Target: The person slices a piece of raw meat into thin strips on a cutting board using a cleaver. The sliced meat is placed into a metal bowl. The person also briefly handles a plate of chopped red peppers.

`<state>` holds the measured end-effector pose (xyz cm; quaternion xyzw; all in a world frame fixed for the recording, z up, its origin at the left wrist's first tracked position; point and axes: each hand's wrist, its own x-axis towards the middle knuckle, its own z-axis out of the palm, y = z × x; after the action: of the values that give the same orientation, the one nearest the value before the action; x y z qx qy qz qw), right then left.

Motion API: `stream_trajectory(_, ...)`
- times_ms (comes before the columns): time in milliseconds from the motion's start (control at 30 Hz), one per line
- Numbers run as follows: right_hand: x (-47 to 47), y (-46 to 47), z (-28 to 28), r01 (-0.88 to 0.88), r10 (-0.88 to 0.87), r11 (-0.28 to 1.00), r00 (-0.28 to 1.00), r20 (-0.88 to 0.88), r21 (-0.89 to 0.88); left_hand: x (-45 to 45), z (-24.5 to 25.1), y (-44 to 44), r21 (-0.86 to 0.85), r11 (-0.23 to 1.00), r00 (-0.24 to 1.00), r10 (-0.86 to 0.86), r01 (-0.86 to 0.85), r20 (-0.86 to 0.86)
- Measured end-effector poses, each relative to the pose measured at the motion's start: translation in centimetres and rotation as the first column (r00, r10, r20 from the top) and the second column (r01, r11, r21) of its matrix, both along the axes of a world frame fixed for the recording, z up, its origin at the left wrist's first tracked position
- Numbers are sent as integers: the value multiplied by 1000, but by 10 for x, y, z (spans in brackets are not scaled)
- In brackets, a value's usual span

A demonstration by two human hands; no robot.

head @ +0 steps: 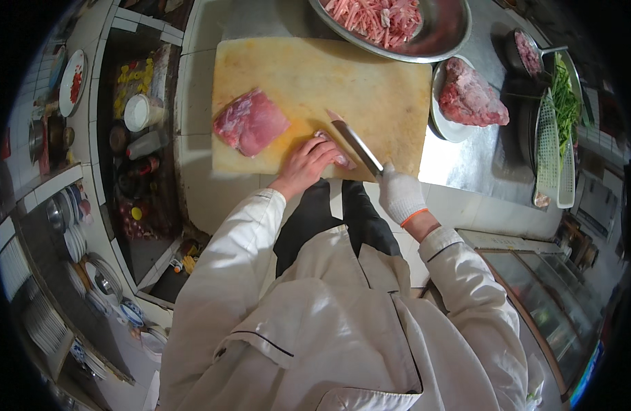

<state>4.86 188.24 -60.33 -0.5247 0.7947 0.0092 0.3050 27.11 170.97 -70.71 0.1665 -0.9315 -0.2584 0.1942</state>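
My bare left hand (313, 158) presses on a small piece of raw meat (344, 160) near the front edge of a worn cutting board (382, 92). In a white knit glove with an orange cuff, my right hand (400, 190) grips a kitchen knife (357, 141). Its blade points up and to the left, just right of the small piece, and seems apart from it. The handle is mostly hidden in the glove. To the left on the board lies a larger slab of raw meat (251, 123).
A steel bowl (451, 25) of meat strips (377, 20) stands behind the board. Right of it, a white plate (456, 134) bears a chunk of meat (472, 97). Farther right are a ladle of meat (528, 54), a plastic basket (546, 149) and green vegetables (564, 103).
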Motion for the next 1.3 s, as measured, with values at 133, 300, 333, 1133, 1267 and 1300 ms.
stream_trajectory(133, 18, -14, 31, -92, 91, 978, 996, 13, 187, 3, -5, 1, -21, 1000, 999, 7, -6, 35)
stream_trajectory(300, 34, -50, 33, -59, 55, 988, 998, 34, 141, 6, -4, -1, -23, 1000, 997, -10, 12, 80)
stream_trajectory(333, 34, -54, 29, -68, 66, 993, 997, 26, 99, 6, -3, -1, -14, 1000, 992, -19, 21, 124)
stream_trajectory(1133, 4, -10, 4, 114, -117, 991, 993, 30, 74, 1, -7, 6, 20, 998, 998, 52, -52, -30)
stream_trajectory(1267, 18, -21, 25, -70, 61, 978, 997, 50, 198, 2, -4, 6, -11, 998, 998, 58, -58, -27)
stream_trajectory(1300, 22, -18, 31, -82, 75, 979, 996, 42, 189, 2, -4, 6, -33, 997, 997, 68, -68, -26)
